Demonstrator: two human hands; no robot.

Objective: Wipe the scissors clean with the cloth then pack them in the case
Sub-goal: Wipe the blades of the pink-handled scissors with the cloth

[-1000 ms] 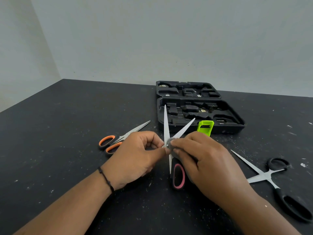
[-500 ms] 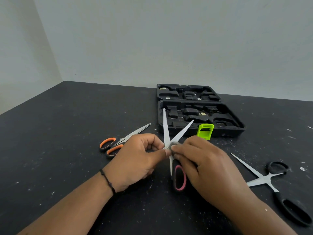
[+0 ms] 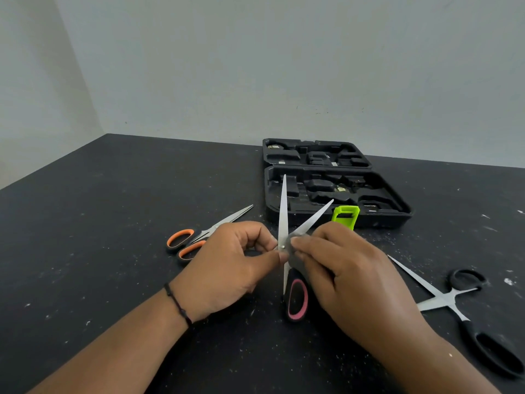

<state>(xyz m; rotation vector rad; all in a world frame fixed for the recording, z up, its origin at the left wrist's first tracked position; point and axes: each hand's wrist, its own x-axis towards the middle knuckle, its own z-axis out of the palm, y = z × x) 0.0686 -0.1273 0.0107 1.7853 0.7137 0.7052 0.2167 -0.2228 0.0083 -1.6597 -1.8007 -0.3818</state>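
Pink-handled scissors (image 3: 282, 211) stand spread open between my hands, blades pointing away toward the case. My left hand (image 3: 227, 263) pinches them at the pivot. My right hand (image 3: 349, 274) holds a small grey cloth (image 3: 292, 245) pressed against the right blade near the pivot. One pink handle loop shows below my hands; the other is hidden under my right hand. The open black case (image 3: 397, 206) lies just beyond, with moulded compartments and a green latch (image 3: 345, 217) at its front edge.
Orange-handled scissors (image 3: 196, 240) lie shut to the left of my left hand. Black-handled scissors (image 3: 454, 302) lie spread open on the right. The black table (image 3: 85, 251) is flecked with white specks; a pale wall rises behind it.
My hands and the pink-handled scissors have hardly moved. My right fingers with the cloth shifted slightly at the pivot.
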